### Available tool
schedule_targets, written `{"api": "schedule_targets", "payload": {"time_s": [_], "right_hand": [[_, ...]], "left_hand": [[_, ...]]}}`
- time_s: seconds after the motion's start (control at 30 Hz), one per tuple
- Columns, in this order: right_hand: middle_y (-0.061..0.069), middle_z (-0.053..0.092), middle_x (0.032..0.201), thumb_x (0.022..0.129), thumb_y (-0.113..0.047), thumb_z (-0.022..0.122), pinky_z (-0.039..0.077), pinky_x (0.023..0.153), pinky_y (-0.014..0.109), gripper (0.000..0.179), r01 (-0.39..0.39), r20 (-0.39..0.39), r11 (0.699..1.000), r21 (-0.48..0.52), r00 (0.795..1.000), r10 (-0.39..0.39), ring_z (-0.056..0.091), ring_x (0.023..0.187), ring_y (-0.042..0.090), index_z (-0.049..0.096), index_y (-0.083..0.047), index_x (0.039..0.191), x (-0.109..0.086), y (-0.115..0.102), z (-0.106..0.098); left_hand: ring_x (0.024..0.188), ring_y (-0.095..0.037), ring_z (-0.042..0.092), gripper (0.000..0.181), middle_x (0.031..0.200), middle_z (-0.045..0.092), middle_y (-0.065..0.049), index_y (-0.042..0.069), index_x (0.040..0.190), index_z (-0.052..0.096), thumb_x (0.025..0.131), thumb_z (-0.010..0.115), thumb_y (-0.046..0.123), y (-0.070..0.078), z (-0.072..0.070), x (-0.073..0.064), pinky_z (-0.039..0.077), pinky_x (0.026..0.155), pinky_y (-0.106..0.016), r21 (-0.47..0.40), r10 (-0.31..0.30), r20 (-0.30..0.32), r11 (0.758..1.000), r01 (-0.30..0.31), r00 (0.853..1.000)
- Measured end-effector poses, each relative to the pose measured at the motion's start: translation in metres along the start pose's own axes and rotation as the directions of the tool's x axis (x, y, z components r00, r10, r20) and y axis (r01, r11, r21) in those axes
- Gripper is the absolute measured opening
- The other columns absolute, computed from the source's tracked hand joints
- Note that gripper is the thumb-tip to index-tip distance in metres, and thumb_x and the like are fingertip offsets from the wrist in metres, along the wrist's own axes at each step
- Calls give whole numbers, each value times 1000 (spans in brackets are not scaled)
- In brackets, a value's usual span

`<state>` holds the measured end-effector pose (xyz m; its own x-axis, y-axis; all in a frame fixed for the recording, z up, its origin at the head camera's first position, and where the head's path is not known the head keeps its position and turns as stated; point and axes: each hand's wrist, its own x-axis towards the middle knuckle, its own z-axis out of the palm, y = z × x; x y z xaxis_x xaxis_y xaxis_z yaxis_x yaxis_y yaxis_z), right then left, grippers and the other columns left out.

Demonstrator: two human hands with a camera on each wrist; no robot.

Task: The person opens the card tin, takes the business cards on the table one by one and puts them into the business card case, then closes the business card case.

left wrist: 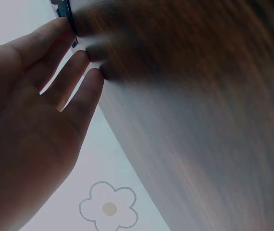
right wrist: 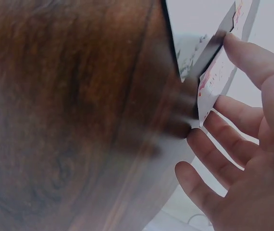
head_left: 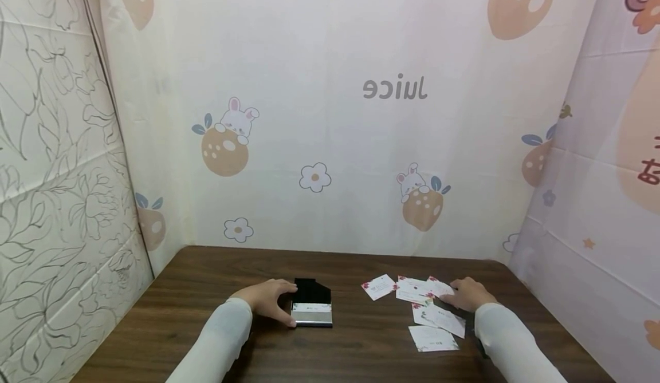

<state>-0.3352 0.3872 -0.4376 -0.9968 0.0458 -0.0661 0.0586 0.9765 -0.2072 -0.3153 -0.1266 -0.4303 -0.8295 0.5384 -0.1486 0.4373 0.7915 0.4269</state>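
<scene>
Card looks light, stiff, probably slippery; best taken by edges. Right hand touches it, can't tell if pinching; left hand, fingers wide, touches case.

Head view: soft light made the bunny-print curtain bright, the wooden table looked darker, and the flowery cards looked fuzzy | Left wrist: the left hand was dim, and the blurry table had a pale shine | Right wrist: smudgy dark finger shadows lay on the shiny table
</scene>
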Motion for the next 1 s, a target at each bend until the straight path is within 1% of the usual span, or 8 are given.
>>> {"api": "schedule_targets", "payload": {"time_s": [0.13, 0.37, 0.53, 0.67, 0.77, 0.9, 1.0], "right_hand": [[39, 54, 121, 89, -41, 74, 46, 86, 68, 65, -10, -7, 1000, 19, 1000, 10, 55, 107, 56, 60, 12, 123, 0, 1, 1], [35, 59, 114, 87, -40, 77, 47, 84, 68, 65, -11, -29, 998, 63, 1000, 13, 59, 101, 51, 59, 12, 121, 2, 4, 3], [29, 63, 107, 85, -37, 80, 48, 83, 65, 62, 0, -62, 993, 122, 998, 8, 62, 93, 41, 59, 11, 119, 2, 5, 5], [24, 65, 101, 84, -33, 82, 50, 82, 62, 60, 16, -83, 989, 150, 997, -4, 62, 88, 34, 59, 12, 116, 1, 4, 4], [24, 65, 100, 83, -30, 83, 50, 82, 61, 59, 31, -100, 986, 162, 995, -15, 62, 87, 33, 59, 13, 115, 0, 3, 3], [26, 64, 102, 83, -27, 83, 50, 83, 61, 60, 41, -115, 983, 180, 993, -20, 62, 87, 34, 56, 14, 116, -2, 3, 3], [25, 64, 101, 84, -23, 81, 51, 83, 61, 56, 53, -133, 979, 195, 991, -27, 62, 85, 33, 56, 14, 117, -2, 4, 3]], "left_hand": [[140, -31, 39, 83, 150, 46, -9, 11, 145, 53, 77, 85, 47, 0, 1, -1, 38, 108, -54, -4, 2, 2, 1000, -2, 1000], [139, -31, 39, 82, 150, 47, -9, 10, 144, 54, 77, 85, 45, 1, 2, -3, 38, 108, -55, -9, 9, -3, 1000, -10, 1000], [139, -31, 39, 82, 150, 47, -9, 11, 144, 54, 76, 85, 46, 1, 2, -3, 38, 108, -54, -4, 7, -7, 1000, -7, 1000], [140, -32, 38, 83, 149, 47, -9, 9, 144, 54, 77, 86, 45, 1, 3, -3, 38, 107, -54, -3, 20, -11, 1000, -20, 1000], [140, -32, 38, 83, 149, 47, -9, 9, 144, 54, 77, 86, 45, 1, 3, -4, 38, 107, -54, -2, 31, -15, 1000, -31, 999], [140, -32, 38, 83, 149, 47, -9, 9, 144, 54, 77, 86, 46, 2, 3, -4, 38, 107, -54, 1, 30, -15, 1000, -30, 999], [140, -32, 38, 83, 150, 47, -9, 9, 144, 53, 77, 86, 46, 2, 3, -4, 38, 108, -54, 0, 25, -16, 1000, -25, 1000]]}}
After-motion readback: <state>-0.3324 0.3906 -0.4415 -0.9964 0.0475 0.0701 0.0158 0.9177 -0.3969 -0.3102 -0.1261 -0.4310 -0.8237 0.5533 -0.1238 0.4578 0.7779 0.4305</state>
